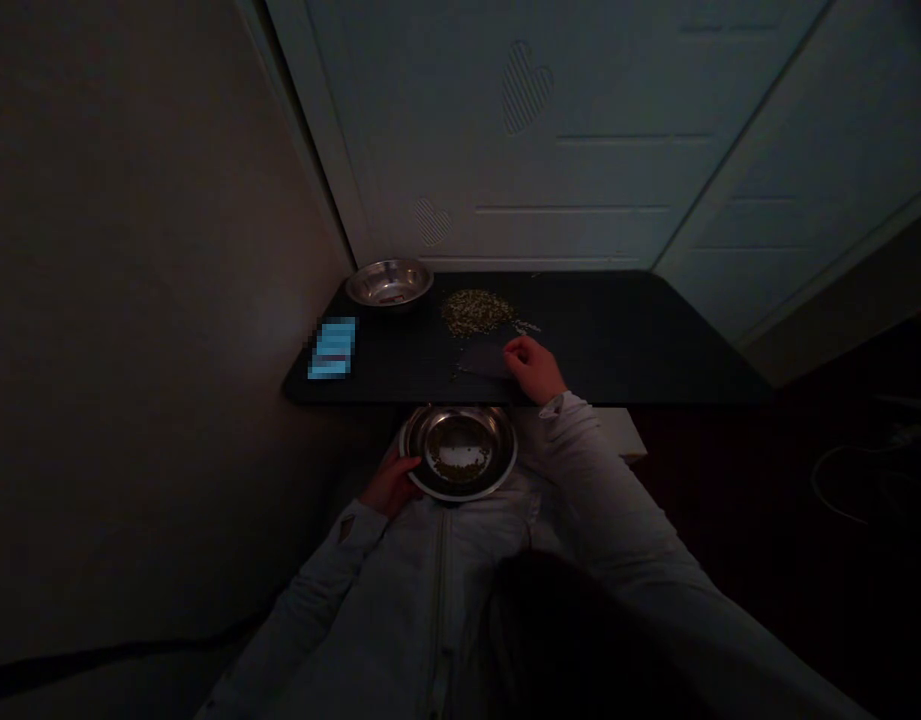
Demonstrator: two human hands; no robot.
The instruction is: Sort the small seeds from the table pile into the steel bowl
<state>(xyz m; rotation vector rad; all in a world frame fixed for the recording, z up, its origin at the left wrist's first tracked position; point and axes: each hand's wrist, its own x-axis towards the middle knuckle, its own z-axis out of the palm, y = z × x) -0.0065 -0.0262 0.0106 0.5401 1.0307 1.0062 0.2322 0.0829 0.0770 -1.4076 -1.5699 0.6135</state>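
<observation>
My left hand (pixel 391 484) grips the left rim of a shiny metal bowl (pixel 510 465), thumb over the edge. The bowl is at the table's front edge, over my lap, with small greenish grains (pixel 460 470) inside. Above the tabletop, my right hand (pixel 533 368) is closed on the right end of a thin, flat greyish piece (pixel 484 361); the dim light hides its exact kind. Several loose grains (pixel 456 373) lie by its left end. Behind it is a pile of yellow-green grains or seeds (pixel 476 311), with a small cluster of paler ones (pixel 527 327) at its right.
A second metal bowl (pixel 389 284) stands at the back left of the dark table (pixel 617 330). A lit phone with a blurred screen (pixel 332 348) lies at the left edge. Behind the table is a white panelled door (pixel 580 180); a wall (pixel 167 300) rises on the left.
</observation>
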